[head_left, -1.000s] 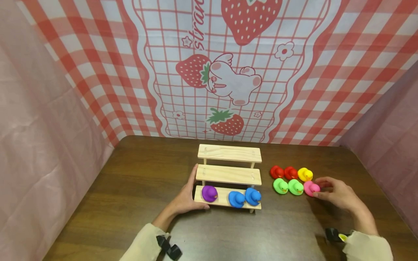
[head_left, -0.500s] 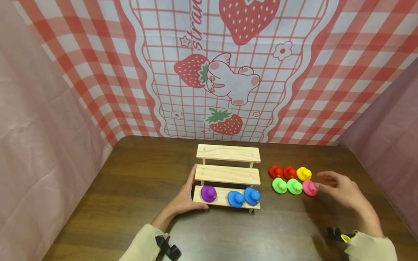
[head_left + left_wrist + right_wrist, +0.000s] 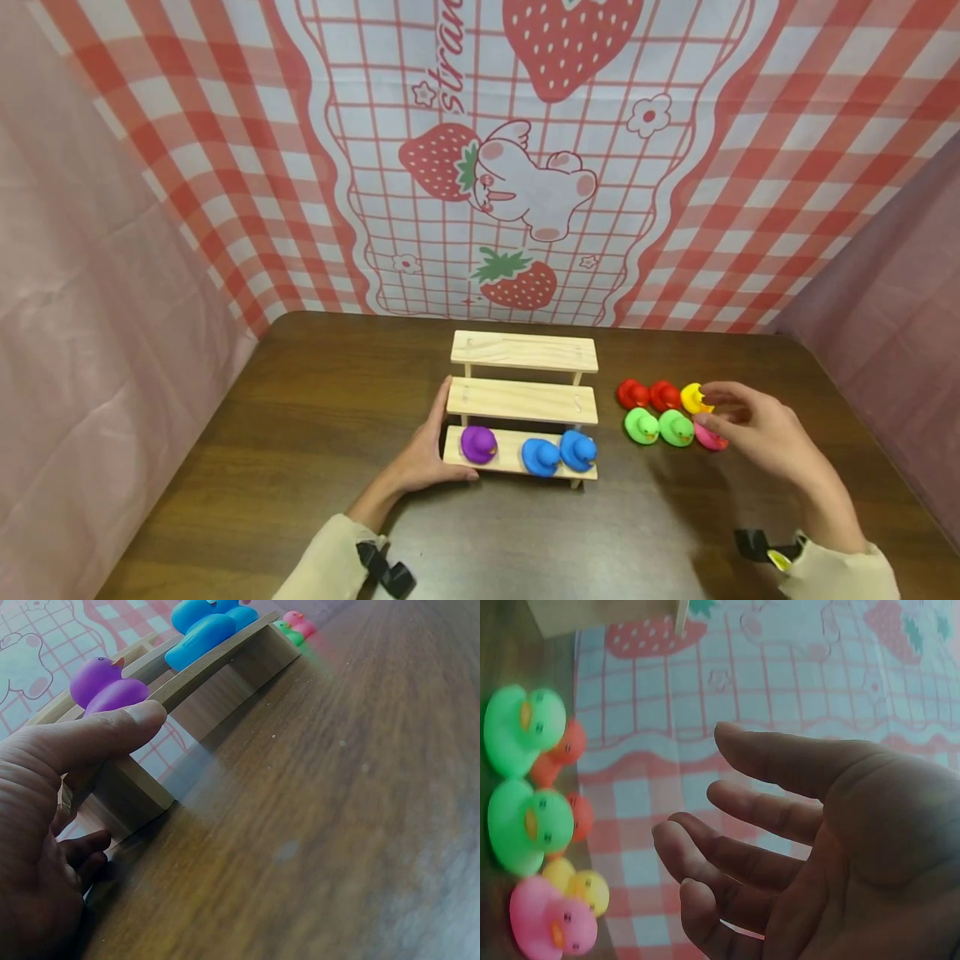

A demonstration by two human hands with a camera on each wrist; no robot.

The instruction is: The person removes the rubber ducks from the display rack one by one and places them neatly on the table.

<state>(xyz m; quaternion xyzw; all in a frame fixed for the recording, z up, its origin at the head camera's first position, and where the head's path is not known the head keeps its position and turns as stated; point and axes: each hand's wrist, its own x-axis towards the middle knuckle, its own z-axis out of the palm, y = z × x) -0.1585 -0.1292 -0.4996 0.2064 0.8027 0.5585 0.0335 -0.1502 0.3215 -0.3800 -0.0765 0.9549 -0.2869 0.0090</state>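
Pink duck (image 3: 708, 439) and yellow duck (image 3: 693, 398) sit toward the right edge of the table (image 3: 300, 417), near my empty right hand (image 3: 772, 433), fingers parted; green ducks (image 3: 641, 426) and red ducks (image 3: 632, 394) crowd their left. My left hand (image 3: 422, 457) grips the wooden shelf (image 3: 521, 401).

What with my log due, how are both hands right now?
Left hand: closed, holding the wooden stand at its left end.
Right hand: open, holding nothing, near the pink duck.

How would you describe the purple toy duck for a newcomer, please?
On the brown table, find the three-tier wooden stand that the left hand holds. Look along its lowest tier toward the left end. There sits the only purple toy duck, apart from two blue toy ducks.
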